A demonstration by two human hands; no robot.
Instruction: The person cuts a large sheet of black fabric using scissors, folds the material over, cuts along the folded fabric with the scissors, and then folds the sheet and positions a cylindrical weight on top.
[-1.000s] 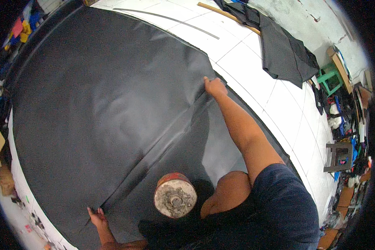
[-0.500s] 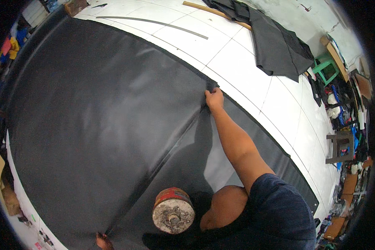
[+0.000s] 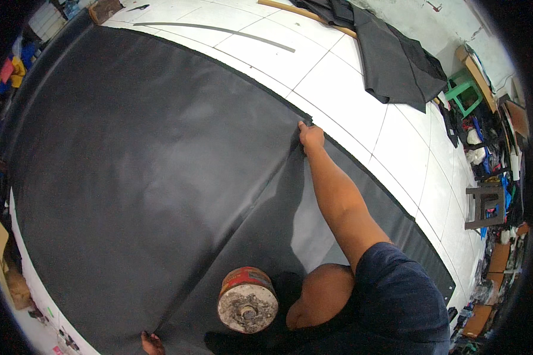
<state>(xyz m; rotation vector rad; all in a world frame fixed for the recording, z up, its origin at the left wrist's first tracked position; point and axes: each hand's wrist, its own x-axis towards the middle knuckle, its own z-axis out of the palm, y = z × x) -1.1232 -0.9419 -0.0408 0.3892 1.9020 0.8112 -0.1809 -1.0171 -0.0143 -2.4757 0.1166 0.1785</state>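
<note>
A large sheet of black leather-like material (image 3: 118,160) covers much of the floor, its upper layer ending in a straight edge that runs diagonally between my hands. My right hand (image 3: 312,137) pinches this edge at its far corner, beside the sheet's long far border. At the lower left, my left hand (image 3: 152,343) grips the other end of the same edge, partly cut off by the dark rim. More of the black material lies beneath. On it, close to my bent knee, stands a round red can (image 3: 247,302) with a stained, whitish top.
White floor tiles (image 3: 361,127) border the sheet. A thin grey strip (image 3: 219,31) and a wooden pole (image 3: 305,16) lie beyond it, with folded black material (image 3: 397,65) over the pole. A green stool (image 3: 465,94), a dark stool (image 3: 484,208) and clutter line the right. A brown block (image 3: 105,10) sits at the far-left corner.
Both hands have shifted slightly to the right with the held edge. The right-hand corner now lies nearer the sheet's far border. The can stays in place.
</note>
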